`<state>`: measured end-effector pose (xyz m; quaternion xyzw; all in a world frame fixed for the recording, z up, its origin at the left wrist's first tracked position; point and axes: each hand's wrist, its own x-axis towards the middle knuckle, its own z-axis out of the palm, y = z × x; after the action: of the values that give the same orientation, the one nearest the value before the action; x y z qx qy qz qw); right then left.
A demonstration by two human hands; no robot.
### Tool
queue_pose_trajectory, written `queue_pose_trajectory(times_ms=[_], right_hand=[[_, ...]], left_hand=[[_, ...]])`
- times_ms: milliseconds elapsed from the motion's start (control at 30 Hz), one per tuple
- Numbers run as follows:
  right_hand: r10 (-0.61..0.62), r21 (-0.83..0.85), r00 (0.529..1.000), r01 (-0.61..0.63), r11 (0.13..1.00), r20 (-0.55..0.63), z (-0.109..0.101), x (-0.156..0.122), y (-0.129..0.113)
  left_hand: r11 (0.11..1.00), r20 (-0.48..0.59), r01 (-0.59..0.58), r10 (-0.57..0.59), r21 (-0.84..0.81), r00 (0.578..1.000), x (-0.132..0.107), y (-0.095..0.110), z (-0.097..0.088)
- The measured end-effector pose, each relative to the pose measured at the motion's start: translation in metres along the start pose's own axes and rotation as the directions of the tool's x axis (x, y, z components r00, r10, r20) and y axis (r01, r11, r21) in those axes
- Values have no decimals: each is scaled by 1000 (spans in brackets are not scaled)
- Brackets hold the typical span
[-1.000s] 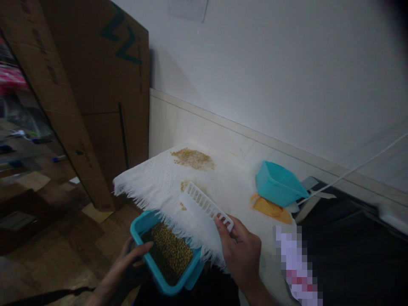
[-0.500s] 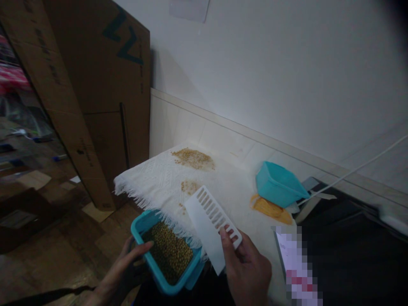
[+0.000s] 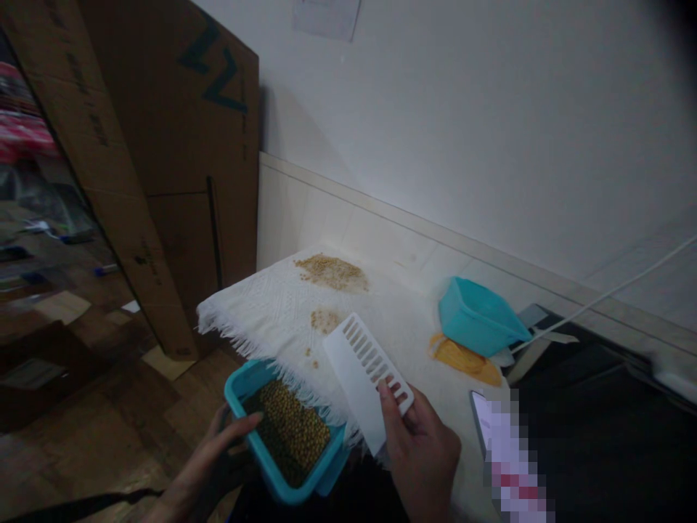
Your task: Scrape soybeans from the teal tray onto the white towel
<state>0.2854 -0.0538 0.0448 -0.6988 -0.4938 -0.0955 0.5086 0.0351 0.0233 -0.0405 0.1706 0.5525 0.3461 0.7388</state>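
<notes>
My left hand (image 3: 221, 444) grips the left rim of a turquoise plastic basin (image 3: 292, 495), thumb over the edge. The basin is held just below the table's fringed front edge and contains yellow soybeans (image 3: 299, 425) and a darker green layer, perhaps mung beans. In my right hand (image 3: 422, 443) is a white slotted plastic plate (image 3: 356, 392), pinched at its slotted end and tilted over the cloth. A large patch of soybeans (image 3: 332, 272) lies on the white cloth (image 3: 261, 290), with a smaller patch (image 3: 325, 319) nearer the plate. A few loose beans lie by the fringe.
A second turquoise basin (image 3: 479, 316) stands at the right by the wall, beside a yellow-orange item (image 3: 465, 361). A phone (image 3: 482, 418), partly blurred out, lies near a black bag-like thing (image 3: 604, 428). A white cable (image 3: 615, 290) crosses there. A tall cardboard box (image 3: 179, 145) stands left.
The white plate has shifted slightly to the right and away from me over the cloth, off some loose beans. My left hand and the basin stay almost still.
</notes>
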Motion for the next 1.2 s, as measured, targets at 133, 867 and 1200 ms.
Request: queue_pose_trajectory(times_ms=[133, 867, 1200], right_hand=[[-31, -8, 999, 32, 999, 35, 5, 7, 2], [-395, 64, 907, 390, 919, 144, 9, -25, -8], [-51, -181, 996, 37, 983, -74, -14, 18, 34]], left_hand=[[1000, 19, 2, -3, 20, 1000, -4, 1, 2], [998, 5, -41, 41, 41, 999, -5, 8, 0], [999, 11, -27, 26, 18, 1000, -7, -3, 5]])
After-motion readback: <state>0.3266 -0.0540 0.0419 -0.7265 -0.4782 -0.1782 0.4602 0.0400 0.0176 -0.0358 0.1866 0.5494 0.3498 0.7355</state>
